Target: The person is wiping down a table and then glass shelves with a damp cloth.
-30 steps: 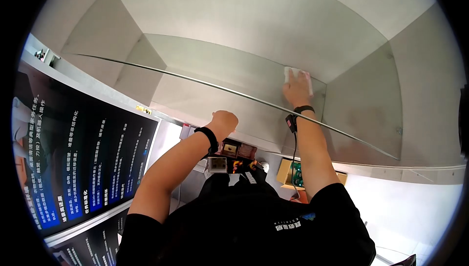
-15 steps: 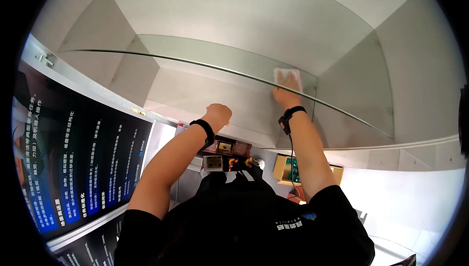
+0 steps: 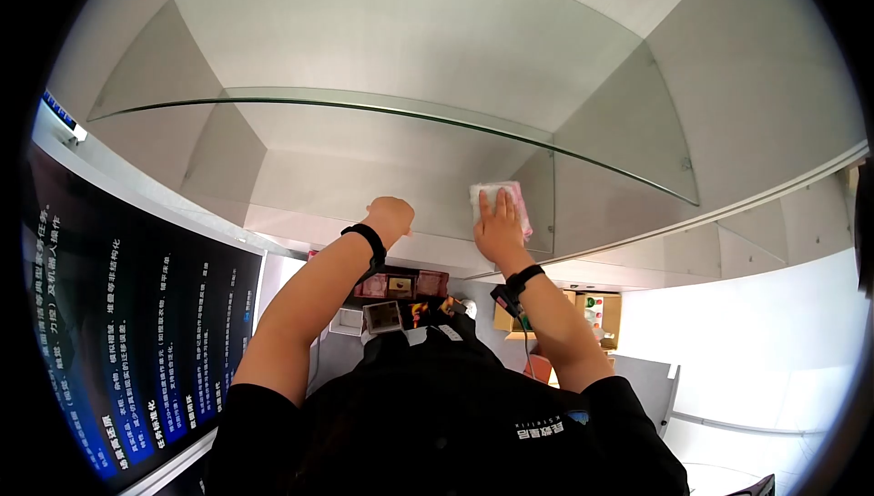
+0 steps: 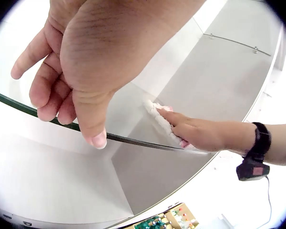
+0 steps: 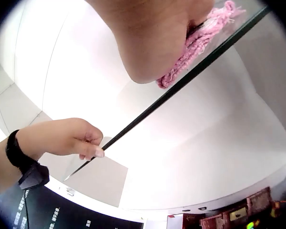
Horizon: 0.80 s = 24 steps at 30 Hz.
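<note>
My right hand [image 3: 499,234] lies with spread, straight fingers on a folded white and pink cloth [image 3: 522,207]. In the left wrist view the cloth [image 4: 157,119] rests flat on a glass shelf [image 4: 126,112], near its front edge. Its pink, frayed side [image 5: 200,47] shows beside my palm in the right wrist view. My left hand [image 3: 390,216] is at the same shelf's front rim, further left. Its fingers [image 4: 50,93] are loosely bent, one reaching out straighter, and its thumb overlaps the green glass rim in that view. Nothing shows between them.
Another glass shelf [image 3: 382,112] spans the cabinet above my hands, with a sharp front edge. The cabinet's side wall [image 3: 710,68] bounds the right. A dark text panel [image 3: 137,341] stands at left. Below are reddish boxes [image 3: 432,284] and a carton [image 3: 614,323].
My right hand has drawn the cloth from deep under the upper glass toward me and slightly left. My left hand keeps nearly the same place while the head view tilts.
</note>
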Available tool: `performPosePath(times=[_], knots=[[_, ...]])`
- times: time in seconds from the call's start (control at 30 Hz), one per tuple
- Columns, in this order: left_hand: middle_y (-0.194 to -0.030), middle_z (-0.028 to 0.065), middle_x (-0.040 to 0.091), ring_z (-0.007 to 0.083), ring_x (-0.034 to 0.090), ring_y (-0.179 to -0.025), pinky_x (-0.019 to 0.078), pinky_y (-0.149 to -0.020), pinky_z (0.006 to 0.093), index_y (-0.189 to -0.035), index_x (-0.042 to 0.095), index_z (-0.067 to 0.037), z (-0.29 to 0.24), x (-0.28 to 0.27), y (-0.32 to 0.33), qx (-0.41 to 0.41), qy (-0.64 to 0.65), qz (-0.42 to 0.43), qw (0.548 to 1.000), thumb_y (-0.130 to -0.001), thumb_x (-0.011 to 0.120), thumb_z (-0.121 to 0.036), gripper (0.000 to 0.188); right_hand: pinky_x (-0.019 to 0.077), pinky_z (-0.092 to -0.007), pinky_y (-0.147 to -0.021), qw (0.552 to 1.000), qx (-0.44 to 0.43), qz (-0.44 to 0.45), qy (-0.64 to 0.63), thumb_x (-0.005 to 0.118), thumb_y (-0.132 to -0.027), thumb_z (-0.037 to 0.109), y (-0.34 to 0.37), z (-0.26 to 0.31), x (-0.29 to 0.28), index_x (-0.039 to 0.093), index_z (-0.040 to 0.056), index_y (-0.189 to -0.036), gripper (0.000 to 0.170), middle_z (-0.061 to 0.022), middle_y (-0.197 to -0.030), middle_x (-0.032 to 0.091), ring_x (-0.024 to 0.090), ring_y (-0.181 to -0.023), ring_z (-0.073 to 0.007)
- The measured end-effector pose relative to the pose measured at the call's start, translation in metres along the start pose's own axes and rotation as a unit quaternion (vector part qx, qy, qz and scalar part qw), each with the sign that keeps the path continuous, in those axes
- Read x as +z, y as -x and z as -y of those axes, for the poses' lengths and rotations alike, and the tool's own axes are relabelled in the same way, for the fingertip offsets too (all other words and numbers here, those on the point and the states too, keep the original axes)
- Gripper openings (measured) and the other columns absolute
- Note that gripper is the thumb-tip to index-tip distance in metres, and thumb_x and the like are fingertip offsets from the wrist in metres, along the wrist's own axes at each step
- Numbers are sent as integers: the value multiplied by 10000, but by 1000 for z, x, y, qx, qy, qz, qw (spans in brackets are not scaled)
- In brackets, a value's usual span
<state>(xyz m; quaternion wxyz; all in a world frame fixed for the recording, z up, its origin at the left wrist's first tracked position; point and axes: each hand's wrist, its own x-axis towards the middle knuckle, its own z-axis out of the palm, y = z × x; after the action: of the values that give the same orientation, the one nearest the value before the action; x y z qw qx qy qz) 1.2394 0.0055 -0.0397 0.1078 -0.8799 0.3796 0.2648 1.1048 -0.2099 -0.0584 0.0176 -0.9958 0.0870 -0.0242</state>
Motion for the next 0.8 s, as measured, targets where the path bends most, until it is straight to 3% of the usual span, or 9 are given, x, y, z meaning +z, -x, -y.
performPosePath(times=[0.3, 0.37, 0.6, 0.67, 0.73, 0.8], knots=[[-920, 100, 697, 305, 671, -895, 545, -755, 464, -925, 717, -42, -1, -4, -4, 7, 9, 31, 999, -819, 695, -445, 417, 256, -560, -1100, 998, -25, 57, 3, 490, -846, 261, -3, 2, -3, 310, 80, -1462, 668, -353, -1450, 267, 273, -1353, -496], [-1277, 111, 601, 355, 547, -1189, 342, -1076, 544, -1105, 690, -87, -3, -15, -7, -26, 70, 152, 985, -862, 683, -344, 354, 267, -569, -1090, 997, -44, 55, 22, 493, -846, 266, -16, -1, 1, 307, 78, -1462, 671, -358, -1447, 265, 275, -1349, -502], [-1285, 105, 596, 347, 537, -1205, 361, -1053, 567, -1144, 676, -96, -3, -6, -6, -34, 72, 138, 987, -875, 662, -356, 374, 292, -554, -1078, 994, -33, 107, 23, 489, -864, 266, -79, 0, -16, 316, 67, -1457, 649, -354, -1443, 272, 291, -1340, -492], [-1045, 121, 691, 336, 650, -1005, 507, -841, 548, -1018, 710, -51, -1, 1, -7, 3, 24, 61, 998, -823, 688, -440, 435, 302, -546, -1074, 993, -38, 110, 30, 491, -865, 270, -99, -1, -19, 309, 67, -1461, 656, -349, -1440, 280, 301, -1334, -486], [-1056, 123, 689, 337, 647, -1014, 502, -854, 547, -1028, 708, -52, -1, 3, -9, -3, 28, 70, 997, -822, 692, -429, 430, 336, -524, -1058, 995, -43, 85, 16, 486, -848, 256, -116, -2, -23, 336, 25, -1435, 648, -400, -1347, 365, 369, -1280, -512], [-1067, 124, 687, 338, 644, -1022, 497, -867, 545, -1038, 706, -53, -3, -4, -5, -9, 31, 80, 996, -820, 696, -418, 425, 344, -517, -1051, 997, -57, 48, 34, 490, -854, 261, -133, -7, -14, 337, 26, -1434, 644, -392, -1329, 388, 381, -1272, -504]])
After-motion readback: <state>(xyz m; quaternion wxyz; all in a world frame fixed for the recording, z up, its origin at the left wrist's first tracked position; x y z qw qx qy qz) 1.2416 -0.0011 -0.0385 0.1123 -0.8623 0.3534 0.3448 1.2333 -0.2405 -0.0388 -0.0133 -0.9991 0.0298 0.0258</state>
